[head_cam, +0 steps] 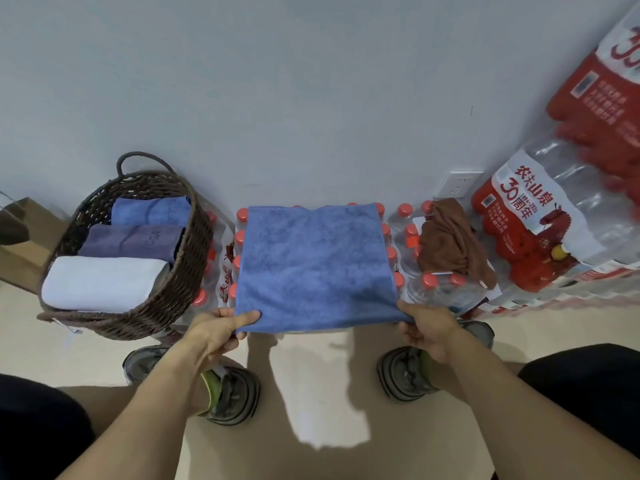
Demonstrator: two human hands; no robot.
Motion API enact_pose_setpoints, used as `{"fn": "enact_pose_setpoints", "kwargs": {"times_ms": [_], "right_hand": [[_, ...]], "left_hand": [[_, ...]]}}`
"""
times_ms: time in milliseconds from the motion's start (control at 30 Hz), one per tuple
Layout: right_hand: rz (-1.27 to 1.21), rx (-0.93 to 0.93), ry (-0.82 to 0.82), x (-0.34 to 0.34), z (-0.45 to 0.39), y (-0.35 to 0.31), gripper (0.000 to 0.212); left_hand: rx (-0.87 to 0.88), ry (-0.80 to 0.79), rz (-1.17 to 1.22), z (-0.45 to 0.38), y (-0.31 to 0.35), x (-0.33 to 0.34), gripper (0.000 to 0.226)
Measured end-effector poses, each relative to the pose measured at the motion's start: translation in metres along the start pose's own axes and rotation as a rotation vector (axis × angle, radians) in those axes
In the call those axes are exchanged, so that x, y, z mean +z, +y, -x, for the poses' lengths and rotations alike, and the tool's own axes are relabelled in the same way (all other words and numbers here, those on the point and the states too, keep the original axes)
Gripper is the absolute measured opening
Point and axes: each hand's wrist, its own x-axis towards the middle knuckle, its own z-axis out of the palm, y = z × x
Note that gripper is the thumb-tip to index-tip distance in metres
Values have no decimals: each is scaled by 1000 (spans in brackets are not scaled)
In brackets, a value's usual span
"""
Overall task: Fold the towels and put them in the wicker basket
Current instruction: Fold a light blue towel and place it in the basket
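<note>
Landmark: the blue towel (pixel 313 266), spread flat on shrink-wrapped packs of water bottles (pixel 407 237) against the wall. It hides most of the bottles beneath; only red caps show along its edges. Left of the towel, the wicker basket (pixel 192 258) sits on the same packs, near rim toward me. Inside it lie three folded towels: a white towel (pixel 100 282) nearest, a purple towel (pixel 133 240) behind it, a light blue towel (pixel 152 210) farthest; their undersides are hidden by the basket wall. My left hand (pixel 216 332) pinches the blue towel's near left corner, thumb on top, fingers curled under and out of sight. The towel reads nearly square, edges square to the wall, far edge close to it. My right hand (pixel 427 329) grips the near right corner, fingertips hidden beneath the cloth. Right of the towel, a crumpled brown towel (pixel 450 240) lies on bottle caps. Farther right, stacked bottle packs (pixel 540 216) are blurred and cut off at the frame edge.
</note>
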Motion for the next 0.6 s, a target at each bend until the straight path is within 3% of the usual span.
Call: {"fn": "enact_pose_setpoints", "kwargs": {"times_ms": [133,300,433,600], "right_hand": [[69,-47,-160,-5,13,-25,13],[111,-172,-294,-11,25,-58,19],[69,-181,-380,-12,27,-66,36],[36,-311,-278,-5,28,-65,43]], "left_hand": [[71,63,-80,5,24,-5,37],[291,13,-116,8,47,-9,12],[271,-137,-15,12,54,-10,23],[247,-284,176,17,54,-13,39]]}}
